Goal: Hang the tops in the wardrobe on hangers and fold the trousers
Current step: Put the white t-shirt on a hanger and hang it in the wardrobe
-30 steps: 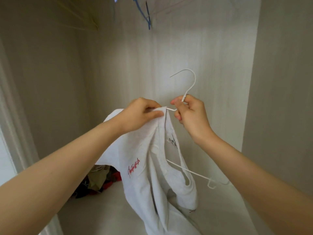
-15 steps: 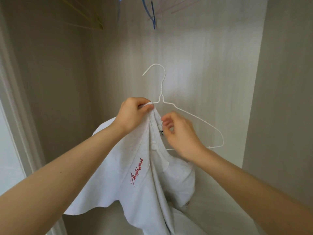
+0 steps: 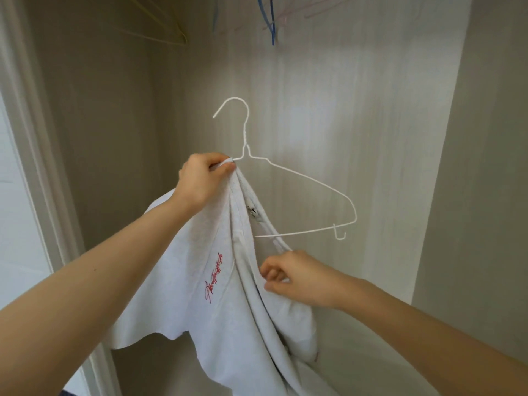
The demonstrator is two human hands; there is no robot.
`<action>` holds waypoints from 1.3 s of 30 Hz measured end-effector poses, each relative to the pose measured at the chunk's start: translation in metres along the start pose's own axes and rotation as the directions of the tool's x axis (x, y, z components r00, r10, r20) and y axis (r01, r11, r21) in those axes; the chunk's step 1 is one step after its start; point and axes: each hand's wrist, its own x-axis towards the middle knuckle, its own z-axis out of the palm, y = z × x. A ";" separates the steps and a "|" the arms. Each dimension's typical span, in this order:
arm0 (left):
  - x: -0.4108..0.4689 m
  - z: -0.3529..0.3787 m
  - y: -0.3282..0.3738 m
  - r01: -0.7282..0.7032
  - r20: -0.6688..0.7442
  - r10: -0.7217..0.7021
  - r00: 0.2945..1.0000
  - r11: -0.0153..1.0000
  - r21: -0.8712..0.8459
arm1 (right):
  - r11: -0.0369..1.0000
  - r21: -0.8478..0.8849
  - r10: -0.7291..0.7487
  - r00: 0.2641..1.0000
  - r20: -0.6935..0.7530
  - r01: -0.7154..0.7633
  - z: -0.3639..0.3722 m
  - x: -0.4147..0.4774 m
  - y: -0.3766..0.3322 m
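While your left hand grips the white top and hanger mid-frame, your right hand pinches its fabric lower right.

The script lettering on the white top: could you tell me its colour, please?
Red lettering on the white top, clearest in the head view.

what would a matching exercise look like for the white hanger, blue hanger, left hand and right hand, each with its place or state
1 white wire hanger
2 blue hanger
3 left hand
4 right hand

a hangs high in the wardrobe
b half threaded into the white top
c pinches the top's neckline lower down
d grips the top at the white hanger's neck

Pairs: 1-b, 2-a, 3-d, 4-c
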 end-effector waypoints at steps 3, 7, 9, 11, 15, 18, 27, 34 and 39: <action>0.001 -0.011 -0.016 0.029 -0.012 -0.029 0.999 1.000 -0.009 | 0.869 -0.492 -0.023 0.998 0.054 0.046 -0.002 -0.005 0.012; -0.002 -0.019 -0.023 0.048 -0.026 -0.050 0.998 0.998 -0.044 | 0.834 -0.551 -0.037 0.999 -0.030 0.015 -0.020 -0.012 0.040; -0.003 -0.019 -0.022 0.047 -0.018 -0.049 0.999 0.993 -0.106 | 0.889 -0.455 -0.095 0.992 -0.079 0.049 -0.029 -0.017 0.061; -0.002 -0.020 -0.022 0.036 -0.017 -0.038 0.999 0.993 -0.116 | 0.923 -0.382 -0.111 0.983 -0.146 0.047 -0.036 -0.021 0.080; 0.002 -0.022 -0.030 0.026 -0.017 -0.027 0.999 0.998 -0.050 | 0.927 -0.375 -0.148 0.932 -0.331 0.014 -0.053 -0.027 0.099; 0.004 -0.021 -0.032 0.003 0.016 -0.002 1.000 0.998 -0.056 | 0.883 -0.470 -0.200 0.882 -0.426 -0.027 -0.065 -0.032 0.101; 0.008 0.020 0.008 -0.118 0.122 0.120 0.985 0.993 -0.022 | 0.989 -0.137 -0.050 0.781 -0.622 -0.046 -0.091 0.008 0.060; 0.027 0.028 0.055 -0.266 0.148 0.263 0.953 0.964 0.001 | 0.995 -0.077 -0.102 0.691 -0.716 0.068 -0.129 0.042 0.018; 0.046 -0.005 0.056 -0.304 0.164 0.288 0.944 0.949 0.087 | 0.997 -0.040 -0.072 0.635 -0.769 0.065 -0.167 0.035 0.020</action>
